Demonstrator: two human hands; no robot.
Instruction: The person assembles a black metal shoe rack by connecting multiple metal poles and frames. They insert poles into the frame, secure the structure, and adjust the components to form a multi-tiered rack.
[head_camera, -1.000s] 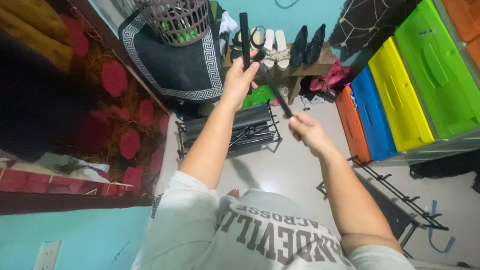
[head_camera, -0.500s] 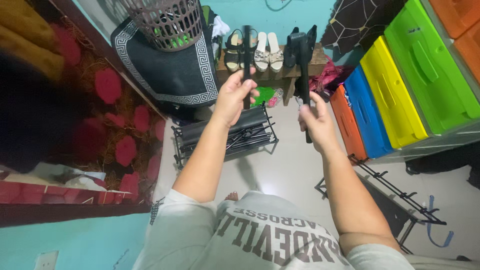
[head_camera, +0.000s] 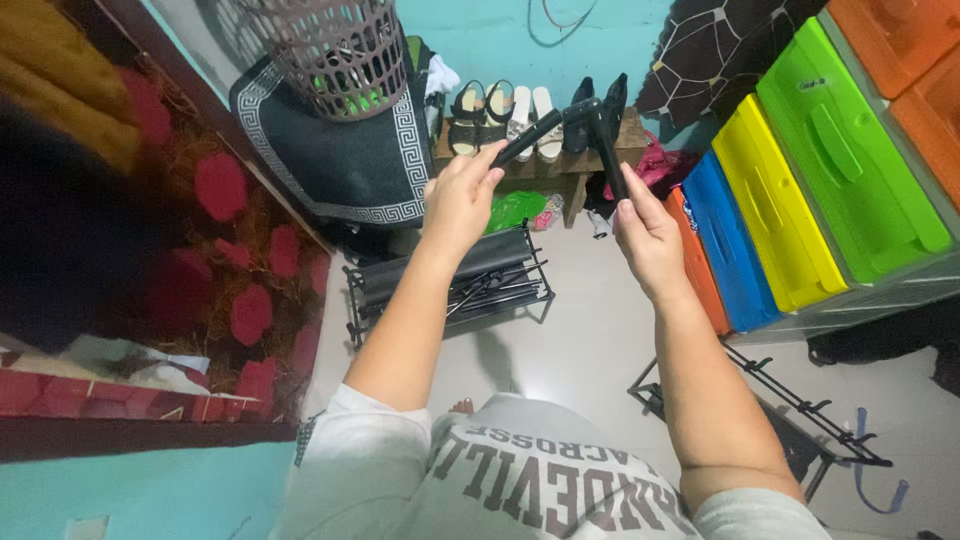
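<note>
Two slim black metal tubes, joined at a black plastic corner connector (head_camera: 583, 108), sit in the upper middle of the frame, held up in front of the person. The left-hand tube (head_camera: 527, 138) slants from the connector down toward the lower left into the left hand (head_camera: 462, 200), whose fingers are curled shut around its lower end. The right-hand tube (head_camera: 607, 150) runs nearly straight down from the connector into the right hand (head_camera: 648, 238), gripped closed around it, thumb along the shaft. Both hands sit about equally near the joint. Below them, on the pale floor, stands a low black wire shoe rack (head_camera: 450, 285).
</note>
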